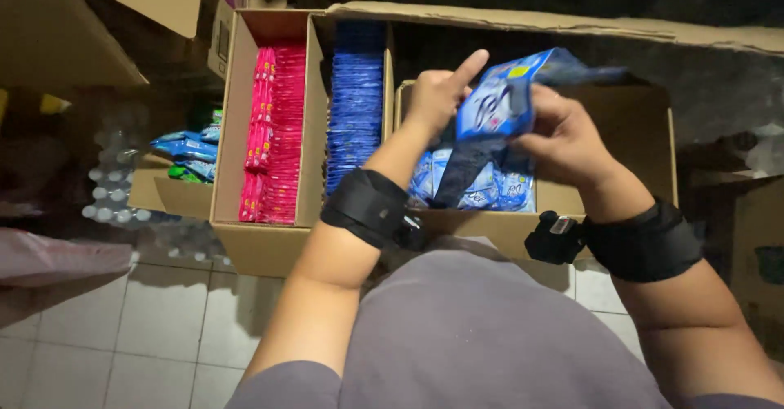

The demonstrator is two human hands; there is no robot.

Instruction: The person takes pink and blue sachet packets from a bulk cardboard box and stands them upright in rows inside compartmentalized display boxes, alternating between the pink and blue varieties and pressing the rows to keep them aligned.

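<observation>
I hold a strip of blue sachets (500,102) above the open cardboard box (629,123) in front of me. My right hand (563,135) has a closed grip on the right side of the strip, thumb on its front. My left hand (437,94) pinches the top left edge, with the index finger pointing up. The strip hangs down into the box, where more blue sachets (482,188) lie in a heap. Just left of it stands a divided box (261,241) with one row of red packets (278,131) and one row of dark blue packets (355,102). Both my wrists carry black straps. The floor (155,335) under the boxes has pale tiles.
</observation>
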